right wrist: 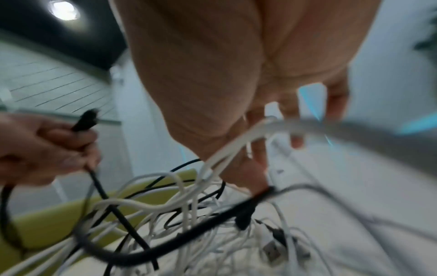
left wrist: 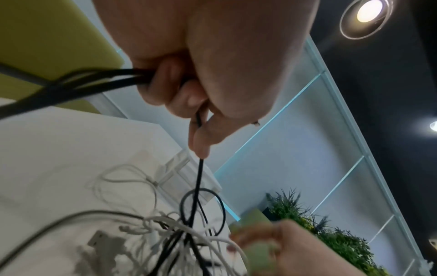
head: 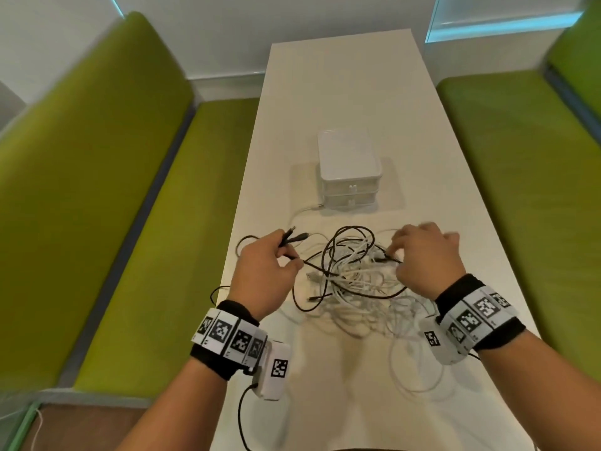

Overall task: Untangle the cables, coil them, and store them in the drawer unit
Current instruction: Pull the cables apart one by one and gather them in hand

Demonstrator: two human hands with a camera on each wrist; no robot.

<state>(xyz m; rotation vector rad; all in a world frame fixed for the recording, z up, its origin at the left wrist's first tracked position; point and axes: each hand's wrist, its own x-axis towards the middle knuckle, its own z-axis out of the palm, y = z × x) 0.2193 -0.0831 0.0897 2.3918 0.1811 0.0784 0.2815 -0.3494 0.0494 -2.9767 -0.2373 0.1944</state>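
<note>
A tangle of black and white cables (head: 351, 278) lies on the white table (head: 341, 92), in front of the small white drawer unit (head: 349, 167), whose two drawers look pushed in. My left hand (head: 286, 252) grips a black cable (left wrist: 198, 177) at the tangle's left side. Its fingers (left wrist: 165, 87) curl round it, and two black plug ends (head: 292, 236) stick out past them. My right hand (head: 398, 252) is at the tangle's right side and pinches strands there: white cables (right wrist: 236, 143) cross its fingers and a black strand (right wrist: 212, 222) runs under its thumb. This view is blurred.
Green upholstered benches (head: 113, 190) (head: 520, 190) flank the table on both sides. Loose white cable loops (head: 419, 366) spread toward the near right part of the table. A black strand (head: 224, 288) hangs over the left table edge. A white wall lies beyond the far end.
</note>
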